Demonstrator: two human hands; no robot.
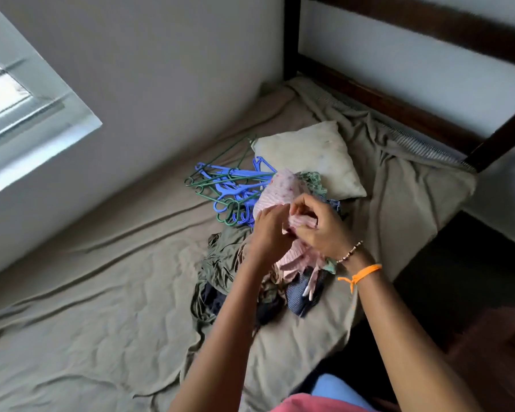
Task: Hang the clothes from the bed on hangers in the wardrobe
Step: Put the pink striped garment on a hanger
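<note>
Pink cloth, a small garment (275,191) lifted above the heap of clothes (229,272) at the middle of the frame, is pinched by both the left hand (268,230) and the right hand (321,227), fingers curled into its fabric. This looks like the sorting-out step: finding the neck or shoulders before a hanger goes in. Next, one hand must let go and reach up-left for the blue and green hangers (229,188) on the bed (101,307); no wardrobe is in view.

You have a pink ribbed garment (272,193) bunched up above the clothes pile (220,269) — olive, navy and green pieces heaped on the bed (87,292). Blue and green hangers (232,188) lie tangled just behind it, beside the pillow.
</note>
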